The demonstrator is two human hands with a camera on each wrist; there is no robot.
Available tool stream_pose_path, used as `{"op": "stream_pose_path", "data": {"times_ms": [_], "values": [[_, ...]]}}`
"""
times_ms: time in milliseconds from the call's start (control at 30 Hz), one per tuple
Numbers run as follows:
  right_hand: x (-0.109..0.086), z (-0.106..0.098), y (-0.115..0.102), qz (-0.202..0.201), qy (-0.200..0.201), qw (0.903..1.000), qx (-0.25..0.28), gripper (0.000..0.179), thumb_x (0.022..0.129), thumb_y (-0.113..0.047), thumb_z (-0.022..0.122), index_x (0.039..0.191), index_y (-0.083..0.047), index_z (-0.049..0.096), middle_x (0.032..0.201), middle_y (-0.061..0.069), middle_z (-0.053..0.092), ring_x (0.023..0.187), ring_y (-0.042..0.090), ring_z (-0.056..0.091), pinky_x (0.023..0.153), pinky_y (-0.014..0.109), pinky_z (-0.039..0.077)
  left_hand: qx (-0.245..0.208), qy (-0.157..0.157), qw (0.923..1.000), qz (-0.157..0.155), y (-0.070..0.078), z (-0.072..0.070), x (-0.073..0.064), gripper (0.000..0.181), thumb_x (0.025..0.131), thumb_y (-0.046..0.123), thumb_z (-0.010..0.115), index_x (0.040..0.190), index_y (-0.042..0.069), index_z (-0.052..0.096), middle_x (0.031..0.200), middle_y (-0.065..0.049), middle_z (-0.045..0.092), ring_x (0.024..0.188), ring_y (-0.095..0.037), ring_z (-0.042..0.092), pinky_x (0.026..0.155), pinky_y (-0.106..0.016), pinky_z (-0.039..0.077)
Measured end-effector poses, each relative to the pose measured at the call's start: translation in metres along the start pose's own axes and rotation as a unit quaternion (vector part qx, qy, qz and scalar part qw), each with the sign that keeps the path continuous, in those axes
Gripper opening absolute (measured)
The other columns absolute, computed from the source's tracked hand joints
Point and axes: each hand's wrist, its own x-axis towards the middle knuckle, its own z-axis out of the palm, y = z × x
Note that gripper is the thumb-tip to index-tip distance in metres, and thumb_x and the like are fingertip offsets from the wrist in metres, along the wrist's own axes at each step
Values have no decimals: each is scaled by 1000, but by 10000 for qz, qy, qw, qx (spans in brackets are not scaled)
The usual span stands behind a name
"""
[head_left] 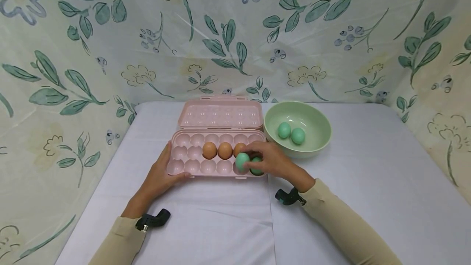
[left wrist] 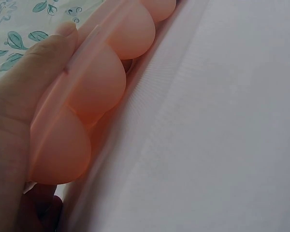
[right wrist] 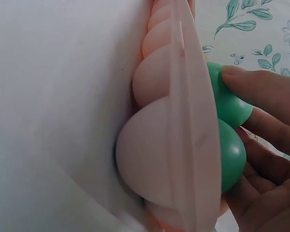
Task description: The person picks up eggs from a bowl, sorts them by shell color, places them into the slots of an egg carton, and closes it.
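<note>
A pink plastic egg carton lies with its lid folded back on the white-covered table. My left hand grips its left front corner, the thumb along the front rim, as the left wrist view also shows. Between thumb and fingers my right hand pinches a green egg at the front row, second cup from the right. Beside it, another green egg sits in the front right corner cup, partly covered by the hand. Brown eggs stand in the middle row; the right hand overlaps the rightmost visible one.
A light green bowl with two green eggs inside stands right of the carton, close to its lid. Behind the table hangs a floral cloth. Each wrist carries a black camera.
</note>
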Motion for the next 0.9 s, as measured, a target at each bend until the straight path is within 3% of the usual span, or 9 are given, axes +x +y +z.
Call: {"op": "stream_pose_path", "data": {"times_ms": [567, 900], "values": [[1, 3, -5, -39, -355, 9980, -514, 44, 80, -25, 80, 120, -14, 69, 111, -5, 66, 98, 9, 60, 82, 29, 53, -39, 20, 10000, 55, -1, 1, 1, 125, 65, 50, 85, 157, 25, 4, 160, 1, 18, 141, -26, 31, 106, -58, 33], [1, 5, -4, -52, -292, 9979, -571, 44, 79, -24, 81, 120, -16, 69, 112, -6, 66, 98, 7, 59, 82, 28, 53, 12, -13, 10000, 17, -1, 1, 0, 125, 66, 51, 85, 157, 25, 3, 161, 0, 16, 142, -28, 29, 106, -58, 32]]}}
